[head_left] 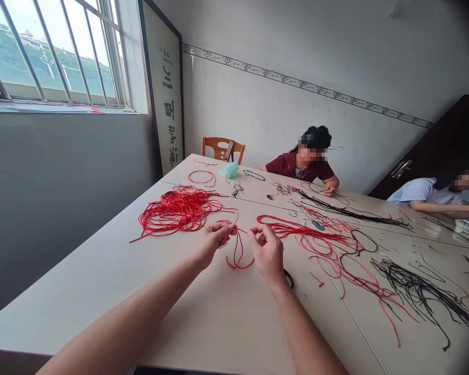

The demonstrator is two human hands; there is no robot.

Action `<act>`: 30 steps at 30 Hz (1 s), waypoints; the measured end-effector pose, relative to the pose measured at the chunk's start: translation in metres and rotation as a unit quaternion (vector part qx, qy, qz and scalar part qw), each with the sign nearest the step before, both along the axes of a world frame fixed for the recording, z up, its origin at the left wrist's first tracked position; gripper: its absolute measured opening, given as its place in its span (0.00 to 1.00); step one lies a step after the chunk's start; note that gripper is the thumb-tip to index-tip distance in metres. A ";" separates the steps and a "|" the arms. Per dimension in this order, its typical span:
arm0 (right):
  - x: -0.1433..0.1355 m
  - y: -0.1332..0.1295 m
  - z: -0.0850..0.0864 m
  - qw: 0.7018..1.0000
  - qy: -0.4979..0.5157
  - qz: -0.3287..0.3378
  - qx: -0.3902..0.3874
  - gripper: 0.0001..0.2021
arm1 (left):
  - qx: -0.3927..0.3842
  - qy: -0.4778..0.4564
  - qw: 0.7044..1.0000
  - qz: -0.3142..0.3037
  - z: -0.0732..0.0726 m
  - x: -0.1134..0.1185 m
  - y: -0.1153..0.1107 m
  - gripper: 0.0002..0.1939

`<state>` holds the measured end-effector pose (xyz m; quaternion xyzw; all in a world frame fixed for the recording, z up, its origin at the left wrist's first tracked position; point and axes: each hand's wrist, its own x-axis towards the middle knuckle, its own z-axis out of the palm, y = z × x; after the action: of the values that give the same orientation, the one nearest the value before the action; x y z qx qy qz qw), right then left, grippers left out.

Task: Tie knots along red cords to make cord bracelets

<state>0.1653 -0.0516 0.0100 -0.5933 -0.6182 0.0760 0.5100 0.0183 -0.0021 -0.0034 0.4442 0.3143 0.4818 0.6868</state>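
My left hand [218, 237] is closed in a pinch on a thin red cord [240, 249], above the pale table. Loops of this cord hang below the fingertips and rest on the tabletop. To its right, my right hand [266, 250] has thumb and index finger brought together at a strand of the same cord that runs across from the left hand. A large tangled heap of red cord [182, 211] lies just beyond my left hand. Past my right hand stretches a long folded bundle of red cord [308, 230]. The knot, if any, between the left fingertips is too small to make out.
Black cords [418, 284] lie spread at the right, and a longer black bundle [347, 211] farther back. A pale green crumpled item [229, 169] sits near the far edge. One person [303, 166] sits opposite, another [426, 192] at the right. A wooden chair [222, 148] stands behind the table [101, 291].
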 end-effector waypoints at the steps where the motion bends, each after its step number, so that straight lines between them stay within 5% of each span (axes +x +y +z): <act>1: -0.007 0.000 -0.003 0.999 -0.001 0.031 -0.018 0.10 | -0.010 -0.010 1.000 0.015 0.000 0.000 0.000 0.13; 6: -0.030 0.010 -0.026 0.984 0.069 0.120 -0.116 0.14 | -0.026 -0.064 0.997 0.026 0.000 0.003 -0.004 0.15; 10: -0.028 0.015 -0.030 0.975 0.096 0.166 -0.115 0.14 | -0.042 -0.074 0.996 0.020 0.003 0.000 -0.003 0.14; 16: -0.010 0.004 -0.011 0.990 -0.053 0.130 0.010 0.10 | 0.013 0.049 0.998 0.026 0.007 -0.010 0.007 0.14; 20: -0.004 0.004 -0.008 0.993 -0.024 0.112 0.030 0.10 | 0.092 0.140 0.986 -0.015 0.004 -0.009 0.007 0.15; 30: -0.003 0.011 -0.014 0.974 0.168 0.115 -0.100 0.12 | 0.114 0.193 0.969 -0.102 0.007 -0.011 0.002 0.14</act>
<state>0.1628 -0.0406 -0.0039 -0.5447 -0.5776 0.2941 0.5322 0.0077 0.0001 0.0031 0.6340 0.3371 0.3466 0.6035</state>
